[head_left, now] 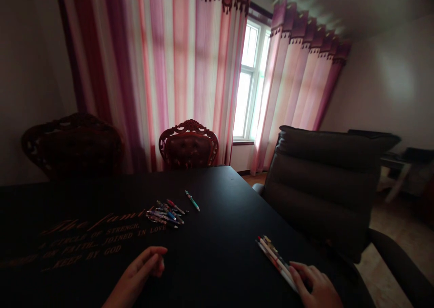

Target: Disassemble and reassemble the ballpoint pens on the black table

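Note:
At the table's right side, my right hand [315, 283] is closed on the near ends of a small bundle of pens [276, 260]. These lie side by side, one with a red tip and another with a gold-coloured end; the palm hides their near ends. My left hand [144, 267] hovers over the near part of the table, its fingers loosely curled with a gap between them, and nothing shows in it. Beyond it lies a loose pile of pens [167, 214] in mixed colours. A single teal pen [192, 201] rests apart, right of the pile.
The black table [217, 235] carries printed gold lettering [98, 231] on its left. Two carved wooden chairs [189, 144] stand along its far side. A dark padded armchair [322, 181] is close to the right edge. Striped curtains [190, 73] hang by a window [246, 86].

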The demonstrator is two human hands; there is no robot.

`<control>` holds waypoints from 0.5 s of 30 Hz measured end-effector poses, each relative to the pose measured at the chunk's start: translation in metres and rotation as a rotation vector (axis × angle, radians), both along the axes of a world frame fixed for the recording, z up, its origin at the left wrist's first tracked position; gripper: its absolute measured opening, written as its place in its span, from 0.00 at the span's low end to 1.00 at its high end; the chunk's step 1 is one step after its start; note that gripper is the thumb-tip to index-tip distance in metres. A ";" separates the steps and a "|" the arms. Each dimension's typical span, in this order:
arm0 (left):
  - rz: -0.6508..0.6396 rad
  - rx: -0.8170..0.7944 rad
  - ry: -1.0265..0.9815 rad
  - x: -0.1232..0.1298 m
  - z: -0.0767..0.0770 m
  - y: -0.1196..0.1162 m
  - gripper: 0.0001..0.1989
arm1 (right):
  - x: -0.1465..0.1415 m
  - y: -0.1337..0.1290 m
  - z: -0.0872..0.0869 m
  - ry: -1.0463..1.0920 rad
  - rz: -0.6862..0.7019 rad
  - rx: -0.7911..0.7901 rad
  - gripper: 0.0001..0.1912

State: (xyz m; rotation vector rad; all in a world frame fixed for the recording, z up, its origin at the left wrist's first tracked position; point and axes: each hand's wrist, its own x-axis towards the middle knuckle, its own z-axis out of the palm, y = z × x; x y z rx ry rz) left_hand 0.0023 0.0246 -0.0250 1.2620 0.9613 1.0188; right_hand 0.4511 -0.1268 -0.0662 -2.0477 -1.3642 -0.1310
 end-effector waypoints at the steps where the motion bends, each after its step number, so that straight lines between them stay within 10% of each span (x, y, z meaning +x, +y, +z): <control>1: 0.005 -0.001 -0.005 0.001 0.002 -0.001 0.22 | -0.002 0.000 -0.001 -0.006 0.000 -0.003 0.24; 15: 0.024 -0.012 0.029 0.003 0.009 -0.005 0.20 | -0.023 -0.016 -0.001 0.000 0.086 0.067 0.19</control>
